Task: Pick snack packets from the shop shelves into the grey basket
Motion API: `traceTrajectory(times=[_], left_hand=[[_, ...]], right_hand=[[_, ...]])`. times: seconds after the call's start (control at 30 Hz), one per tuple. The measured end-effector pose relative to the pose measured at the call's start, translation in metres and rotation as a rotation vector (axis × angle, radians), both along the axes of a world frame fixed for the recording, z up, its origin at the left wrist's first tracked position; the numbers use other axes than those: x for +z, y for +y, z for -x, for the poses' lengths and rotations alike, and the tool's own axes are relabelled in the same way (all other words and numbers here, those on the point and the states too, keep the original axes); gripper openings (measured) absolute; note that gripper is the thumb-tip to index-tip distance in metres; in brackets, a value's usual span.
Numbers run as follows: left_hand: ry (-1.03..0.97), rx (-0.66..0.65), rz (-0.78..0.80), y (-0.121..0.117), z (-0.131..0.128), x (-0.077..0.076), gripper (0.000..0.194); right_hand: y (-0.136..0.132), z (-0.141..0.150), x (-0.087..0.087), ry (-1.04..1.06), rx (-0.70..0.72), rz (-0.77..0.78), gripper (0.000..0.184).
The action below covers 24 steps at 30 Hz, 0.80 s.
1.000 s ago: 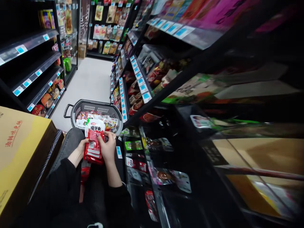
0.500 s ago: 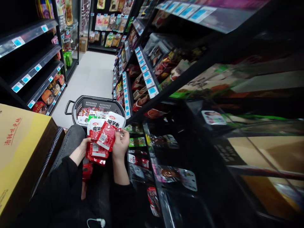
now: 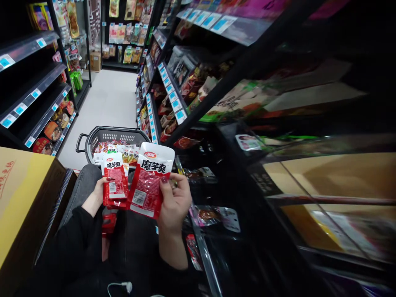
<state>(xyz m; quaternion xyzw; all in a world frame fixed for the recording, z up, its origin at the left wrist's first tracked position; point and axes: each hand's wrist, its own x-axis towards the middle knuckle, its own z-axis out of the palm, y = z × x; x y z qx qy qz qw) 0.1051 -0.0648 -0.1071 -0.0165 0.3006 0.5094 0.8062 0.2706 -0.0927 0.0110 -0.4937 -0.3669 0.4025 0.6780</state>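
My right hand (image 3: pixel 175 198) is closed on a red-and-white snack packet (image 3: pixel 150 179), raised with its printed, barcoded side toward me. To its left, my left hand (image 3: pixel 98 192) grips a small stack of matching snack packets (image 3: pixel 115 177), thumb on top. The two lots overlap slightly at their lower edges. Just beyond them stands a grey shopping basket (image 3: pixel 93 138) with many small packets inside, partly hidden by what I hold. Another red packet (image 3: pixel 108 222) lies lower down, between my legs.
A yellow-and-brown carton (image 3: pixel 27 177) is close on my left. Black shelving (image 3: pixel 34 97) with blue price tags runs along the left. More shelves (image 3: pixel 173 97) with packaged food line the right, very near my right arm. A pale floor aisle (image 3: pixel 108 90) leads away ahead.
My right hand has drawn one packet off the stack and brought it right and closer to me. My left hand has kept the others. The view has shifted slightly.
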Motion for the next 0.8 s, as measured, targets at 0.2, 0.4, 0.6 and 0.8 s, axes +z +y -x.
traceTrajectory(times=[0.2, 0.4, 0.6, 0.8], left_hand=[[-0.041, -0.093, -0.078, -0.001, 0.002, 0.001, 0.043], [-0.097, -0.241, -0.133, 0.0, 0.006, -0.002, 0.061], [-0.112, -0.273, -0.162, 0.001, 0.009, -0.002, 0.066], [-0.068, -0.204, -0.173, 0.0, 0.007, 0.003, 0.064]], right_hand=[[0.0, 0.001, 0.008, 0.409, 0.33, 0.065, 0.027], [-0.004, 0.001, -0.008, 0.939, 0.568, 0.051, 0.009], [-0.001, 0.003, -0.001, 0.679, 0.477, 0.073, 0.018], [0.015, -0.036, -0.021, -0.007, -0.246, 0.109, 0.033]])
